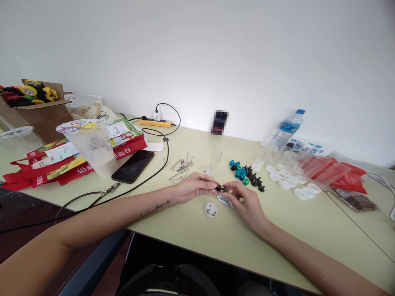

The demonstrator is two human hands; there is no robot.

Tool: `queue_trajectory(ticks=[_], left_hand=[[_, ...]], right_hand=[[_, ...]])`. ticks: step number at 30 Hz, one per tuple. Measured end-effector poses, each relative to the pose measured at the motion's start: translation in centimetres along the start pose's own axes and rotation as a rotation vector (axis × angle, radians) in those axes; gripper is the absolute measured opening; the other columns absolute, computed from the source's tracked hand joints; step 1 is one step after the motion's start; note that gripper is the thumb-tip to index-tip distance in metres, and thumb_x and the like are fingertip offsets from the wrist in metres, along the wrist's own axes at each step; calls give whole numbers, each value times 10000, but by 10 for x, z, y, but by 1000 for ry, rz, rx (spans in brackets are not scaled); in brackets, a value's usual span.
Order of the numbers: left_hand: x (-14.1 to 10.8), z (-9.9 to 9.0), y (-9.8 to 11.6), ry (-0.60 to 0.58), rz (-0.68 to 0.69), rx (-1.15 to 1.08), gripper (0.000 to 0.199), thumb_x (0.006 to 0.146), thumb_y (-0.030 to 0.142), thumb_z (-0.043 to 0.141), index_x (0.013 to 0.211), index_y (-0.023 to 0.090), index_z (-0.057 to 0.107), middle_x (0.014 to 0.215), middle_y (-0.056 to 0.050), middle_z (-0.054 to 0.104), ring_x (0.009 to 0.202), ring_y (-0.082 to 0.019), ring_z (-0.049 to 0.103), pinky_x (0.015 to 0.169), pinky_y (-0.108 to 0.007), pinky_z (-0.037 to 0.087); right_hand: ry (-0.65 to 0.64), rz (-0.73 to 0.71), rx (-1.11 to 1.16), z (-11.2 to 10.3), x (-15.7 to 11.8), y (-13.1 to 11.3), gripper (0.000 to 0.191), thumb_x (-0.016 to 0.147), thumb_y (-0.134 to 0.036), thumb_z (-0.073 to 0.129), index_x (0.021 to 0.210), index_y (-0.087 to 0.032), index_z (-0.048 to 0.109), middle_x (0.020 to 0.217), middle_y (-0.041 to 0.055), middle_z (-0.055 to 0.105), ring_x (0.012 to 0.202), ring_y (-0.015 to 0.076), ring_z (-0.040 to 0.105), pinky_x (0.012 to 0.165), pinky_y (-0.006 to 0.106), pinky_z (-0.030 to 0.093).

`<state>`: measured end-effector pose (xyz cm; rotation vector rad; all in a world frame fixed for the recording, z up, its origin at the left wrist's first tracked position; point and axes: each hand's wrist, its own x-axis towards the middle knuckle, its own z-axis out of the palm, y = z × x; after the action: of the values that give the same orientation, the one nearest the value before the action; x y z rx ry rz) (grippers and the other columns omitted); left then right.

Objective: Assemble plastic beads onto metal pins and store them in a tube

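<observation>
Above the middle of the table my left hand (193,187) pinches a small black piece (219,188); its exact kind is too small to tell. A thin metal wire (198,179) lies along that hand's fingers. My right hand (247,200) has thumb and fingers closed at the other end of the black piece. Just below the fingertips is a shiny silver strip (225,200) with a toothed edge; whether a hand holds it I cannot tell. A white round disc (211,210) with several small grey bits on it lies in front of the hands.
Bent wires (181,167) lie behind my left hand. Blue pieces (240,173), a green piece (245,181) and black pegs (254,180) sit behind my right. White discs (286,181) and a water bottle (288,127) stand right; a phone (132,166) and cup (92,148) left.
</observation>
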<state>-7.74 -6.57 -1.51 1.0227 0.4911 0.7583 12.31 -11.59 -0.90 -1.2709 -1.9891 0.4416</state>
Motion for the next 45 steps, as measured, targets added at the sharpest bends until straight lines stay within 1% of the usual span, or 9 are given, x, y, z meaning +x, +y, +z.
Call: queue_trajectory(ticks=[9,13,18,22,28,32,36,40,45], left_hand=[[0,0,0,16,-2,-14,313,626,222,764,892,73,693,820,-93,694,745,-145,656,879,-305,474],[0,0,0,13,-4,-14,314,630,219,762,898,70,691,817,-90,694,739,-139,655,871,-297,478],[0,0,0,25,-8,-10,317,620,225,769,889,74,694,825,-93,696,735,-134,653,876,-294,475],[0,0,0,15,-3,-1,307,632,222,761,891,72,693,846,-100,696,739,-132,652,871,-290,478],[0,-2,-1,22,-3,-13,304,635,211,758,899,75,692,837,-92,695,739,-133,653,867,-289,480],[0,-1,-1,20,-2,-9,302,629,214,762,889,75,695,830,-92,696,740,-135,653,865,-289,481],[1,0,-1,28,-3,-10,305,621,218,767,882,77,697,829,-93,696,731,-134,653,863,-290,481],[0,-1,-1,18,0,-6,286,639,206,754,887,75,696,823,-90,695,735,-130,652,853,-279,485],[1,-2,-2,12,7,-3,293,649,207,748,904,74,692,829,-95,694,740,-132,651,858,-285,483]], right_hand=[[14,-16,-5,0,0,0,186,842,-357,522,965,-223,562,719,6,622,522,115,489,501,241,418],[11,-33,1,0,0,1,171,844,-322,526,980,-224,557,765,8,629,517,106,474,496,234,414],[7,-26,-3,1,0,2,163,839,-298,547,988,-234,564,758,-3,627,522,102,470,505,226,408],[0,-35,12,1,0,1,144,850,-287,536,982,-240,571,834,1,633,544,97,479,522,224,408],[5,-19,16,1,0,2,177,847,-304,542,1012,-239,551,808,-6,626,531,100,469,512,226,401],[7,-30,5,1,1,2,143,855,-309,527,971,-237,569,824,-3,626,543,97,482,519,224,408],[6,-25,10,1,0,1,174,851,-310,534,1007,-236,549,805,-3,629,522,98,468,510,227,407],[4,-36,-2,0,0,2,137,857,-303,527,970,-237,569,798,-1,625,540,101,476,515,225,402],[7,-36,16,0,0,2,175,849,-289,540,1017,-241,553,806,-5,625,533,101,473,516,226,402]])
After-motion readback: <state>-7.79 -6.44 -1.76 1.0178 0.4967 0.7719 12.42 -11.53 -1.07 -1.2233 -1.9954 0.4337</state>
